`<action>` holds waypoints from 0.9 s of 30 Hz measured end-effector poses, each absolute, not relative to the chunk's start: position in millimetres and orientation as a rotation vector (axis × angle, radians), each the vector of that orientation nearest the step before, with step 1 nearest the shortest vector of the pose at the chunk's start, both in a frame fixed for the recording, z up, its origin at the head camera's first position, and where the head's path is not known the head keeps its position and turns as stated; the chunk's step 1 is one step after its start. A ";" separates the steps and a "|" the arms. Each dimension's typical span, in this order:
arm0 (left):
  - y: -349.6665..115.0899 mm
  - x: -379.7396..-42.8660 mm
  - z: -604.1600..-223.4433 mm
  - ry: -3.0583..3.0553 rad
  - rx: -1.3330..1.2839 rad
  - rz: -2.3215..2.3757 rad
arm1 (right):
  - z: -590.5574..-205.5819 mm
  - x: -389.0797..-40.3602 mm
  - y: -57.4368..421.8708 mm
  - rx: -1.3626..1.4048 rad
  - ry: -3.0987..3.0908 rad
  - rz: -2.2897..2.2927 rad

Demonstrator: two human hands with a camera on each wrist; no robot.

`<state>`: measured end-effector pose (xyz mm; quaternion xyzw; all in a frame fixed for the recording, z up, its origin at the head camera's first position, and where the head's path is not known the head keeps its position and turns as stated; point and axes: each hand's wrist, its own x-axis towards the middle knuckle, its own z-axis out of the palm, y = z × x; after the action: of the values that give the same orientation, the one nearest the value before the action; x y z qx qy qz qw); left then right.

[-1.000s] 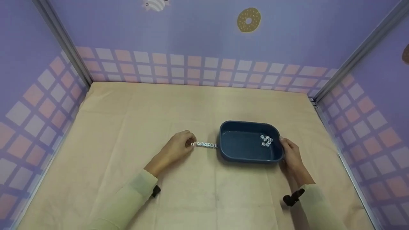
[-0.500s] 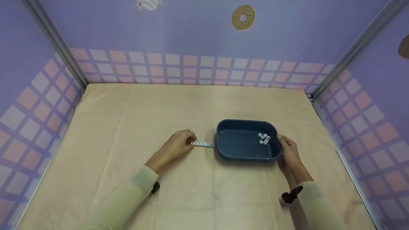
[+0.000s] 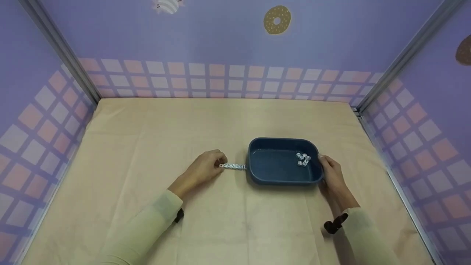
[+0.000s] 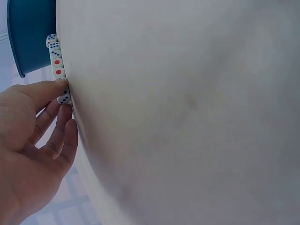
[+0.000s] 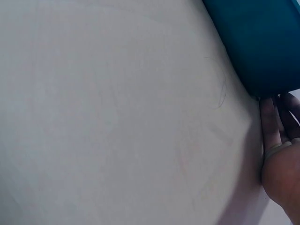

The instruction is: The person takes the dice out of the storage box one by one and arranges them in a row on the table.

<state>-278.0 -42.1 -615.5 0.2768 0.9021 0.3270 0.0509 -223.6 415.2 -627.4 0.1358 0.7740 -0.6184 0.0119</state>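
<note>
My left hand is at the left end of a straight row of small white dice on the cloth. In the left wrist view, the thumb and fingertips pinch the end of the row, partly covering those dice; blue and red pips show on the others. The far end of the row lies right at the left wall of a dark blue rectangular basin. My right hand grips the basin's right end, thumb at the rim, fingers low against the outside. Several loose dice lie inside the basin, towards the right.
A beige cloth covers the table. Purple walls with pink and white checks enclose it at the back and both sides, joined by grey metal corner posts. A dark wrist device sits at the right sleeve.
The head view has shifted slightly. The row of dice looks a little shorter and straighter than a second ago. Both hands keep their holds.
</note>
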 end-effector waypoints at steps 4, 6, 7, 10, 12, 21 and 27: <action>-41.8 -278.9 -617.1 2.741 0.861 1.007 | -626.2 -223.3 413.9 0.441 2.396 -1.942; -41.8 -279.2 -617.7 2.740 0.866 1.013 | -626.1 -223.5 413.3 0.447 2.394 -1.946; -41.9 -279.2 -617.6 2.740 0.866 1.012 | -626.3 -223.7 413.3 0.447 2.393 -1.950; -42.0 -278.9 -617.4 2.737 0.865 1.018 | -627.5 -224.3 413.3 0.447 2.396 -1.958; -42.0 -278.9 -617.5 2.735 0.870 1.021 | -628.5 -224.4 413.5 0.449 2.399 -1.964; -40.2 -280.2 -616.2 2.710 0.866 1.021 | -616.8 -218.2 407.2 0.399 2.406 -1.998; -40.0 -281.1 -616.8 2.721 0.888 1.000 | -593.6 -210.2 397.7 0.376 2.430 -1.931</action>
<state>-281.1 -40.0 -616.8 0.2925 0.8961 0.3292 0.0547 -210.2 397.7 -593.6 0.1201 0.7772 -0.6176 0.0078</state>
